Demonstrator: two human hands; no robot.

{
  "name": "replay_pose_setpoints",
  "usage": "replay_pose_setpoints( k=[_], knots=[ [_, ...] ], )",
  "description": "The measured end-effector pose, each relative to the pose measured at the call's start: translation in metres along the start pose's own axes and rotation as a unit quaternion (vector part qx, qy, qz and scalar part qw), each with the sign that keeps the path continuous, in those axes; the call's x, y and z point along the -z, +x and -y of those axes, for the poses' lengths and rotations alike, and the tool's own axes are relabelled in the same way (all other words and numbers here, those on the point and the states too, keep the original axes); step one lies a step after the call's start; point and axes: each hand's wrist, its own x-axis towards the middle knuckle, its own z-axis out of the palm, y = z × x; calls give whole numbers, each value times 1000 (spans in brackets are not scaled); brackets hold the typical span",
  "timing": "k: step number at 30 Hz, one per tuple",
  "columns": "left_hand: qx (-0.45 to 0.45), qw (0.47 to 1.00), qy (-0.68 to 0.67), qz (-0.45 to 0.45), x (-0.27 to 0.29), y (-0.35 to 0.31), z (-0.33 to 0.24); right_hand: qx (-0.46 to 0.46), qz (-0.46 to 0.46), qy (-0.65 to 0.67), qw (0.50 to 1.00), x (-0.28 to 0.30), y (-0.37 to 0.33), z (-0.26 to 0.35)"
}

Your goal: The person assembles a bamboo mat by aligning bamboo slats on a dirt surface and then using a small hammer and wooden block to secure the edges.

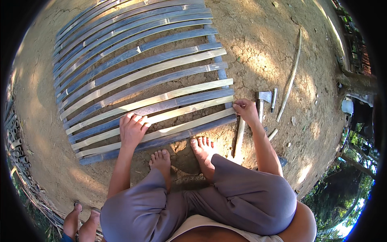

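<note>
A frame of split bamboo slats (161, 66), some pale and some grey-blue, lies on the ground in front of me. My left hand (133, 129) reaches over its near slats, its bent fingers and thumb closed about a pale bamboo slat (181, 111). At the right edge, my right hand (246, 110) pinches the end of the nearest pale slat (197, 122). Below that one runs a grey-blue slat (181, 135), just beyond my bare feet. A dark crosspiece (222, 74) passes under the slats near their right ends.
An axe (264, 96) lies right of the frame, with a short chisel-like tool (274, 100) and a wooden handle (240, 139) close by. Farther right is a long thin stick (291, 76). Bamboo poles (18, 149) are piled at far left. Another person's feet (80, 211) show at lower left.
</note>
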Motion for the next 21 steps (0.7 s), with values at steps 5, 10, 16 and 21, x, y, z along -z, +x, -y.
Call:
replay_pose_setpoints(
  k=[5, 10, 16, 21],
  knots=[
    [74, 996, -46, -8, 3, 11, 5, 33, -36, 47, 998, -6, 1, 16],
    [171, 973, -154, -14, 10, 30, 14, 62, -91, -15, 994, -11, 27, 51],
    [144, 972, -181, -22, 7, 62, 32, 17, -91, 124, 988, -12, 49, 35],
    [206, 930, -249, 174, 14, 82, 44, 21, -76, 178, 981, -10, 62, 36]
  ],
)
